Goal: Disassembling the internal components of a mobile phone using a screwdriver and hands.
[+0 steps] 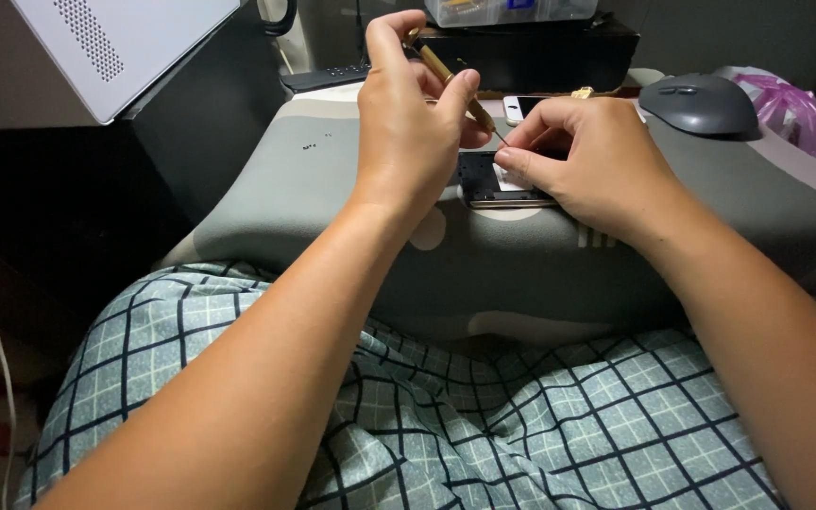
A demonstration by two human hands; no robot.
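Note:
My left hand (408, 118) grips a slim gold-coloured precision screwdriver (446, 74), its thin tip slanting down to the right. The tip meets an opened phone (485, 184) whose dark inside faces up, lying on a grey cushion (332, 179) across my lap. My right hand (583, 156) rests on the phone's right part, thumb and forefinger pinched close to the screwdriver tip; whether they hold a small part I cannot see. Most of the phone is hidden under both hands.
A grey computer mouse (699, 104) sits at the cushion's back right, a pink plastic bag (790, 109) beside it. A white phone (521, 106) lies behind my hands. A dark box (540, 52), a remote (328, 77) and a white perforated case (115, 42) stand behind. Checked cloth (484, 425) covers my lap.

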